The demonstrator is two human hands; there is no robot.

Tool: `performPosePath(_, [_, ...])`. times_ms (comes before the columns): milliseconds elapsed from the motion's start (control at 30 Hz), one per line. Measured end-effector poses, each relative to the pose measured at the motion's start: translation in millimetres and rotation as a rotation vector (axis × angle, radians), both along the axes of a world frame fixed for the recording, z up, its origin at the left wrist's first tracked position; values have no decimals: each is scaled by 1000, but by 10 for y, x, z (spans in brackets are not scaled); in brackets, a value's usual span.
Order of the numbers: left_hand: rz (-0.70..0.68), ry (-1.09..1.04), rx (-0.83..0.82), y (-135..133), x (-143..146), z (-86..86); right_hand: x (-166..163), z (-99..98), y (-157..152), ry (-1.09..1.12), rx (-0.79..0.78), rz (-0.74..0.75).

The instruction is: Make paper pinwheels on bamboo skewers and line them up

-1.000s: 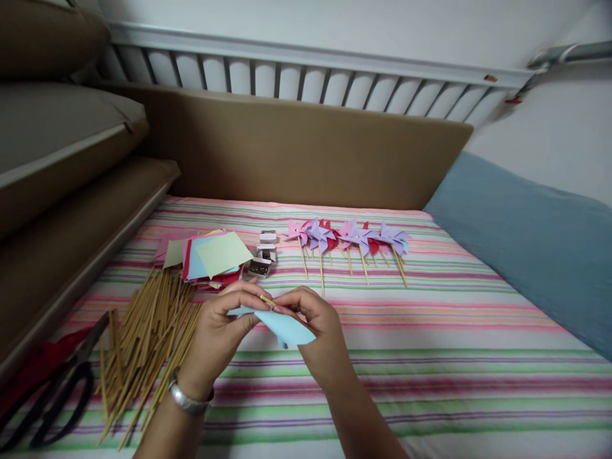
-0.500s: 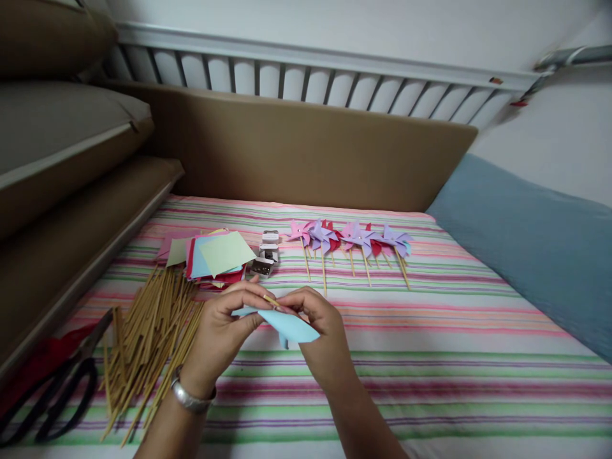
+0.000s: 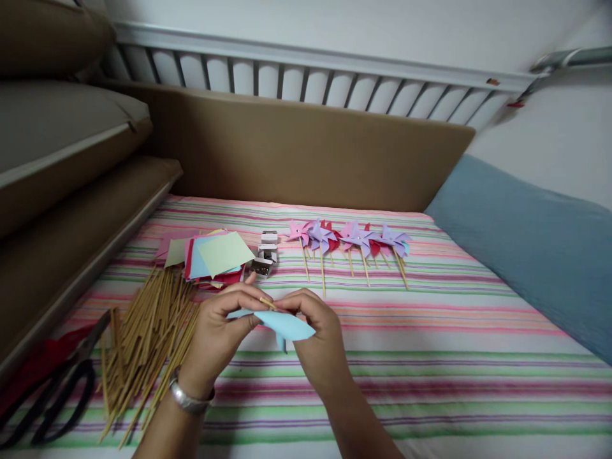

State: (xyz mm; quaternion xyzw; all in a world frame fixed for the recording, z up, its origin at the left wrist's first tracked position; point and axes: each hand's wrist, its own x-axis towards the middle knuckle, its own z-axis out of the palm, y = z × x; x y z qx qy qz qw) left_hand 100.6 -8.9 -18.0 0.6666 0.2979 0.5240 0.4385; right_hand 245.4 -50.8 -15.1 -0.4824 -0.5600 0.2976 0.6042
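Striped cloth (image 3: 430, 395) under it all, and beside the left hand (image 3: 215, 338), a heap of sticks (image 3: 150, 325), plenty unused! Beyond the right hand (image 3: 315, 335), a row of pinwheels (image 3: 361, 238), looking finished; ahead of the left, loose paper (image 3: 227, 254). Both hands pinch the blue paper (image 3: 287, 326) between them: curled, seemingly part-made, a stick end (image 3: 268, 303) poking out. Just past the fingers, little boxes (image 3: 268, 248).

Wall (image 3: 335, 22): dim, greyish, darker at top right
Cushions (image 3: 57, 121): sunk in shade
Brown board (image 3: 310, 153): shadowed at its left end
Striped cloth (image 3: 430, 408): brighter, softly lit
Blue paper (image 3: 287, 326): bright on top
Scissors (image 3: 92, 341): blurred, stretched (wide-lens edge distortion)
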Motion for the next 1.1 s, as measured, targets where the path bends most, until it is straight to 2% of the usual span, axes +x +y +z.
performPosePath(200, [1,-8,-13,-14,1,-8,-5,11,6,34,-26,-7])
performPosePath(433, [104,-19,-104,23,-18,-126,-19,53,23,82,7,-12])
performPosePath(633, [154,-12,-176,28,-32,-171,-45,2,31,65,12,-56])
performPosePath(833, [162,-17,-206,58,-78,-291,-56,-39,51,75,11,-70])
performPosePath(933, [169,-13,-217,56,-70,-269,-57,-29,52,86,-4,-68])
performPosePath(1100, [183,8,-233,29,-10,-132,-76,2,41,115,-24,-79])
